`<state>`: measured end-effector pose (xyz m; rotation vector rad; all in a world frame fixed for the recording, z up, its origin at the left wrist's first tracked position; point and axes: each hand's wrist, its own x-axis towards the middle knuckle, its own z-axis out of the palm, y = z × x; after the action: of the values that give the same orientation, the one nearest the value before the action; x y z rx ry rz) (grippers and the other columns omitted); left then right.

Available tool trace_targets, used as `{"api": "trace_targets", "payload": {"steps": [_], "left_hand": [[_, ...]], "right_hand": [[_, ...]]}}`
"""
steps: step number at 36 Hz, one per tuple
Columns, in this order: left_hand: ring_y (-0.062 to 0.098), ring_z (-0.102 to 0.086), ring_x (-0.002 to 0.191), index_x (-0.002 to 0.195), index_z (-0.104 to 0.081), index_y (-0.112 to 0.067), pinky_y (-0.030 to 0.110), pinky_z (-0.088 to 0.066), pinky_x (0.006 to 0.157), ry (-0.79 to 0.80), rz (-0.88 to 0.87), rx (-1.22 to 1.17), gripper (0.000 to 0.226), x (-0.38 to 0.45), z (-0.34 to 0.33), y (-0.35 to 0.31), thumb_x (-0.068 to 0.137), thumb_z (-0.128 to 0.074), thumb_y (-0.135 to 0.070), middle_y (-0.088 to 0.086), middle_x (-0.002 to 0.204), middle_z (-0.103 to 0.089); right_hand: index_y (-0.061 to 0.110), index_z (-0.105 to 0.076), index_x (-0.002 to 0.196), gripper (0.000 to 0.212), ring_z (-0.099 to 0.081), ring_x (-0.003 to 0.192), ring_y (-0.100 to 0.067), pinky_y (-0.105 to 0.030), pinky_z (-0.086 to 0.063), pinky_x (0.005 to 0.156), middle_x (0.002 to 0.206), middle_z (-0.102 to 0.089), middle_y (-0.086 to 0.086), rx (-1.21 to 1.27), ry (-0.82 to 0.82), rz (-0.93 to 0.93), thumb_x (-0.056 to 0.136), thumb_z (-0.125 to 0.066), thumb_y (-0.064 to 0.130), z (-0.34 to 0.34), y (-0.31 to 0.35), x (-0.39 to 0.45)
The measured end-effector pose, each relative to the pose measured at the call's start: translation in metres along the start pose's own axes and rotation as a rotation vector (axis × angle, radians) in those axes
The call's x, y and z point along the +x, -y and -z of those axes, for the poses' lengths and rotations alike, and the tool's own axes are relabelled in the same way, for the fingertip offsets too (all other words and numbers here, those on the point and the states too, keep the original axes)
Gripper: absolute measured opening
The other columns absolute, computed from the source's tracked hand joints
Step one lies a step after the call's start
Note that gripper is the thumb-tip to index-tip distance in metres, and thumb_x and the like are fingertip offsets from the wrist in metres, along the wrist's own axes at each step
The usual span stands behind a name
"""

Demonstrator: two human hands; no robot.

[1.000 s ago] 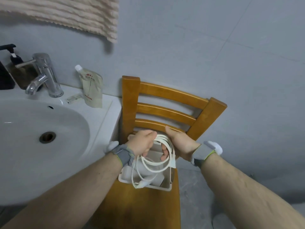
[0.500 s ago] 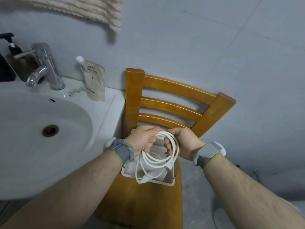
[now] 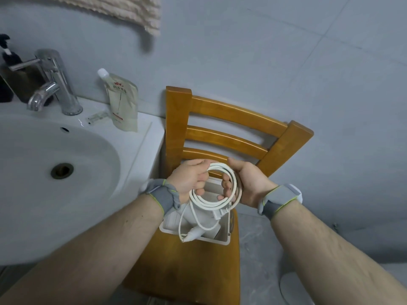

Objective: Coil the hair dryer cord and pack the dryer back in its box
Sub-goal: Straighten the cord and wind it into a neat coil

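Observation:
A white cord is wound into a round coil of several loops, held up above an open white box on the chair seat. My left hand grips the coil's left side. My right hand holds its right side, fingers through the loops. The plug hangs at the coil's lower right. One slack strand drops to the white hair dryer, which lies inside the box, partly hidden by my left wrist.
The wooden chair stands against a grey tiled wall. A white sink with a chrome tap sits to the left, a refill pouch on its ledge. A towel hangs above.
The coil has been lifted a little higher above the box and the loops look tidier. The camera view has shifted slightly.

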<state>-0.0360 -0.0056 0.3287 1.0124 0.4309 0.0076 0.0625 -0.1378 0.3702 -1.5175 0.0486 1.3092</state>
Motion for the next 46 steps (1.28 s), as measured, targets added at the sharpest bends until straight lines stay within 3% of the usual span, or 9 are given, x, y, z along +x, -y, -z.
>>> {"api": "trace_targets", "payload": {"steps": [6, 14, 17, 22, 26, 29, 32, 37, 46], "left_hand": [[0.008, -0.037, 0.040, 0.109, -0.063, -0.022, 0.025, -0.045, 0.045, 0.051, -0.120, 0.066, 0.029, 0.004, -0.006, 0.003, 0.102, -0.036, -0.031, -0.005, 0.053, -0.041], [0.023, -0.069, 0.071, 0.098, -0.073, -0.015, 0.035, -0.057, 0.063, -0.011, 0.038, -0.229, 0.069, 0.006, 0.008, 0.026, 0.098, -0.018, -0.056, 0.009, 0.078, -0.069], [0.027, -0.066, 0.075, 0.106, -0.067, -0.007, 0.037, -0.056, 0.068, 0.000, 0.049, -0.347, 0.079, 0.005, 0.008, 0.037, 0.093, -0.015, -0.065, 0.016, 0.090, -0.067], [0.027, -0.057, 0.069, 0.107, -0.067, -0.002, 0.039, -0.048, 0.072, 0.002, 0.014, -0.519, 0.091, 0.002, 0.000, 0.048, 0.082, -0.024, -0.077, 0.016, 0.080, -0.063], [0.021, -0.053, 0.065, 0.089, -0.076, -0.008, 0.031, -0.040, 0.065, -0.050, -0.034, -0.489, 0.072, 0.002, -0.016, 0.048, 0.077, -0.041, -0.071, 0.013, 0.082, -0.068], [0.021, -0.052, 0.070, 0.086, -0.063, -0.011, 0.027, -0.031, 0.057, -0.169, -0.040, -0.390, 0.048, 0.002, -0.030, 0.042, 0.081, -0.048, -0.056, 0.016, 0.088, -0.063], [0.024, -0.053, 0.067, 0.077, -0.054, -0.014, 0.029, -0.028, 0.055, -0.307, -0.087, -0.325, 0.034, 0.003, -0.034, 0.037, 0.071, -0.065, -0.045, 0.005, 0.070, -0.051], [0.020, -0.047, 0.050, 0.045, -0.048, -0.018, 0.033, -0.039, 0.059, -0.343, -0.047, -0.280, 0.056, 0.004, -0.030, 0.037, 0.093, -0.049, -0.046, 0.001, 0.047, -0.046], [0.020, -0.055, 0.050, 0.045, -0.048, -0.017, 0.036, -0.046, 0.069, -0.171, -0.089, -0.327, 0.049, -0.002, -0.029, 0.042, 0.078, -0.051, -0.054, -0.001, 0.047, -0.040]], "right_hand": [[0.016, -0.041, 0.056, 0.051, -0.017, 0.041, -0.016, -0.027, -0.033, 0.046, 0.045, -0.027, 0.001, -0.006, -0.206, 0.096, 0.095, -0.049, 0.048, -0.009, 0.009, -0.003], [0.021, -0.033, 0.053, 0.038, -0.011, 0.036, -0.011, -0.017, -0.018, 0.037, 0.045, -0.021, 0.006, 0.519, -0.370, 0.179, 0.091, -0.039, 0.019, -0.008, 0.014, 0.002], [0.020, -0.034, 0.056, 0.035, -0.013, 0.031, -0.011, -0.015, -0.019, 0.032, 0.042, -0.023, 0.006, 0.691, -0.432, 0.183, 0.091, -0.037, 0.015, -0.010, 0.016, 0.004], [0.017, -0.032, 0.057, 0.034, -0.013, 0.029, -0.012, -0.013, -0.018, 0.032, 0.039, -0.021, 0.004, 0.892, -0.496, 0.148, 0.090, -0.036, 0.012, -0.015, 0.010, 0.013], [0.013, -0.037, 0.063, 0.025, -0.019, 0.038, -0.016, -0.019, -0.022, 0.041, 0.049, -0.027, -0.001, 0.833, -0.585, 0.174, 0.087, -0.035, 0.005, -0.021, 0.001, 0.017], [0.011, -0.035, 0.065, 0.025, -0.034, 0.036, -0.017, -0.021, -0.034, 0.047, 0.058, -0.034, -0.006, 0.713, -0.593, 0.213, 0.090, -0.034, 0.010, -0.030, -0.012, 0.019], [0.009, -0.044, 0.066, 0.023, -0.041, 0.032, -0.019, -0.030, -0.042, 0.050, 0.045, -0.043, -0.009, 0.666, -0.703, 0.163, 0.088, -0.039, 0.009, -0.041, -0.017, 0.018], [0.013, -0.042, 0.065, 0.026, -0.027, 0.028, -0.017, -0.021, -0.034, 0.041, 0.035, -0.032, 0.001, 0.732, -0.678, 0.144, 0.089, -0.046, 0.024, -0.045, -0.025, 0.021], [0.011, -0.049, 0.073, 0.034, -0.030, 0.027, -0.015, -0.023, -0.041, 0.045, 0.034, -0.033, 0.001, 0.749, -0.617, 0.133, 0.092, -0.048, 0.039, -0.029, -0.037, 0.023]]}}
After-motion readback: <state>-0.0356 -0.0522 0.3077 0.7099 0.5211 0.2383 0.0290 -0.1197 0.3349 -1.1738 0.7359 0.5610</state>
